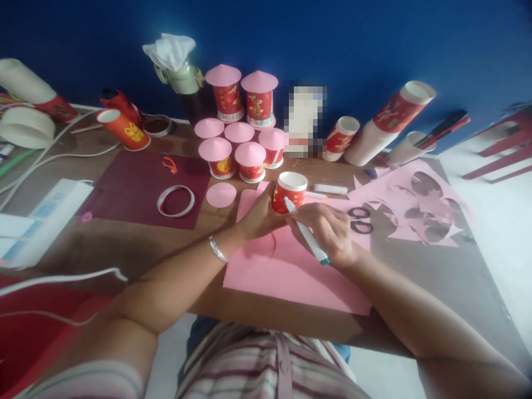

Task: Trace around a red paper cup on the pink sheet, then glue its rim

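Observation:
My left hand (262, 216) is closed around a red paper cup (290, 192) with gold patterns and a white rim. In my right hand (326, 230) is a white marker (308, 237) with a teal end, its tip at the front of the cup. Whether the tip touches the cup I cannot tell. Both hands are over pink paper sheets (291, 277). A pink paper disc (221, 195) lies left of the sheets. Behind stand several red cups topped with pink paper cones (250, 154). Dark-handled scissors (361, 220) lie just right of my right hand.
Pink paper offcuts (409, 208) with round holes cover the right side. Stacked cups (376, 136) and a pen holder (409, 148) stand behind them. On the left lie a maroon sheet (137, 194), a tape roll (175, 201), a white box (50, 221) and cables.

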The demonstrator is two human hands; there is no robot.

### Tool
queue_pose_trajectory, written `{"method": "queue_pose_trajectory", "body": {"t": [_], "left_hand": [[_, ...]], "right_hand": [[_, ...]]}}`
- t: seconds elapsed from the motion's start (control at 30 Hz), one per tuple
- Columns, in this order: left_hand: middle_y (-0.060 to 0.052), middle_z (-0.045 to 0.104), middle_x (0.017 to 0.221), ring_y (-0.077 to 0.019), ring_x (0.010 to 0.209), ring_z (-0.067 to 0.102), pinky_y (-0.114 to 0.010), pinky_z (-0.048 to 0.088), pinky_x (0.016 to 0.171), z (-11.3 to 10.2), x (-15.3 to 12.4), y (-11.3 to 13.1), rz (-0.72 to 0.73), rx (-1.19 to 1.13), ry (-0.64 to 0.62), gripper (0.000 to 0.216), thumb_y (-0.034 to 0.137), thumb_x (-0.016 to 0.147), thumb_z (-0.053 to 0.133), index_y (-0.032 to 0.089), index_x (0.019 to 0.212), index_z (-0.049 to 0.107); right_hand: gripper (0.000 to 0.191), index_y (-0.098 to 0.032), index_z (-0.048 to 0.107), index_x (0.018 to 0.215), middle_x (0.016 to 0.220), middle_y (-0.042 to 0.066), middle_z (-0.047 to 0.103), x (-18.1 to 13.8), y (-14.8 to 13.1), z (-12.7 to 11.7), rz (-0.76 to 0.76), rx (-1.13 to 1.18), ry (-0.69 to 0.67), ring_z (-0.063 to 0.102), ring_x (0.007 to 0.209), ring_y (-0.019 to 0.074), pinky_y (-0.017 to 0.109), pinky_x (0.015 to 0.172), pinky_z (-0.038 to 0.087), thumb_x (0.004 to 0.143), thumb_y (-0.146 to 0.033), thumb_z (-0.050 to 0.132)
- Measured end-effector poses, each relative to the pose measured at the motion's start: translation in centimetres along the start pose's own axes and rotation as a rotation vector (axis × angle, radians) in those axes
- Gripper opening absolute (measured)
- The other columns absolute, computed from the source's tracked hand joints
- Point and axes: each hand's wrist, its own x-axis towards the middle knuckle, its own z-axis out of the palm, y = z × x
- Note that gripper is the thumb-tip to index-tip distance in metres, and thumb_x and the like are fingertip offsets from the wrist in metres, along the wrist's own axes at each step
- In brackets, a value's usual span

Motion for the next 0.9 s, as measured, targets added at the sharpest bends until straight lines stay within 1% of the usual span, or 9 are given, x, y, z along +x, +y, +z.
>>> {"method": "queue_pose_trajectory", "body": {"t": [0.1,0.23,0.33,0.47,0.57,0.67,0.77,0.9], "left_hand": [[-0.005,0.063,0.104,-0.0183,0.091,0.061,-0.034,0.056,0.076,0.02,-0.01,-0.14,0.001,-0.018,-0.002,0.056,0.045,0.076,0.093,0.019,0.104,0.052],[-0.004,0.062,0.102,-0.0177,0.089,0.060,-0.035,0.055,0.075,0.02,0.07,-0.17,0.019,-0.024,-0.006,0.057,0.046,0.075,0.093,0.020,0.102,0.050],[-0.004,0.062,0.100,-0.0182,0.088,0.059,-0.036,0.055,0.074,0.01,0.19,-0.07,0.052,-0.013,-0.014,0.054,0.047,0.077,0.092,0.021,0.101,0.050],[-0.005,0.062,0.100,-0.0201,0.088,0.059,-0.038,0.056,0.074,-0.02,0.29,0.05,0.073,0.022,-0.019,0.052,0.049,0.078,0.091,0.023,0.097,0.051],[-0.007,0.062,0.103,-0.0221,0.093,0.062,-0.039,0.057,0.077,-0.07,0.22,0.10,0.045,0.040,-0.010,0.051,0.049,0.078,0.091,0.022,0.097,0.052],[-0.009,0.063,0.110,-0.0236,0.099,0.065,-0.040,0.058,0.082,-0.20,0.09,0.16,0.007,0.031,-0.014,0.051,0.050,0.079,0.090,0.021,0.103,0.055],[-0.011,0.065,0.115,-0.0254,0.105,0.066,-0.041,0.059,0.086,-0.41,-0.03,0.18,-0.022,0.027,-0.021,0.056,0.054,0.078,0.089,0.019,0.109,0.057],[-0.009,0.069,0.113,-0.0250,0.103,0.068,-0.039,0.060,0.084,-0.68,-0.14,0.25,-0.077,0.011,-0.018,0.066,0.059,0.075,0.090,0.020,0.116,0.056]], "right_hand": [[0.024,-0.022,0.061,0.121,0.088,0.003,0.074,0.02,-0.02,0.03,0.022,0.007,-0.005,0.072,0.073,0.0170,0.031,0.060,0.061,0.100,-0.011,0.064],[0.023,-0.021,0.061,0.119,0.090,0.004,0.074,0.24,-0.09,0.03,0.018,0.024,-0.006,0.072,0.073,0.0172,0.031,0.061,0.060,0.099,-0.011,0.066],[0.024,-0.020,0.061,0.120,0.089,0.004,0.074,0.38,-0.10,0.04,0.016,0.027,-0.010,0.073,0.075,0.0182,0.032,0.064,0.061,0.098,-0.010,0.066],[0.028,-0.022,0.060,0.123,0.090,0.003,0.074,0.35,-0.05,-0.04,0.037,0.032,-0.036,0.072,0.076,0.0181,0.032,0.067,0.062,0.099,-0.009,0.064],[0.025,-0.022,0.060,0.122,0.092,0.004,0.075,0.30,-0.01,-0.20,0.041,0.018,-0.047,0.072,0.076,0.0177,0.031,0.066,0.061,0.100,-0.010,0.063],[0.021,-0.020,0.061,0.119,0.092,0.005,0.075,0.28,0.05,-0.32,0.043,0.008,-0.030,0.071,0.074,0.0175,0.031,0.064,0.060,0.100,-0.011,0.064],[0.025,-0.020,0.062,0.121,0.091,0.004,0.074,0.25,0.14,-0.32,0.066,0.036,-0.014,0.071,0.074,0.0174,0.031,0.063,0.060,0.098,-0.010,0.065],[0.031,-0.023,0.063,0.122,0.089,0.002,0.073,0.26,0.22,-0.29,0.083,0.052,0.017,0.071,0.073,0.0172,0.030,0.061,0.059,0.095,-0.008,0.068]]}}
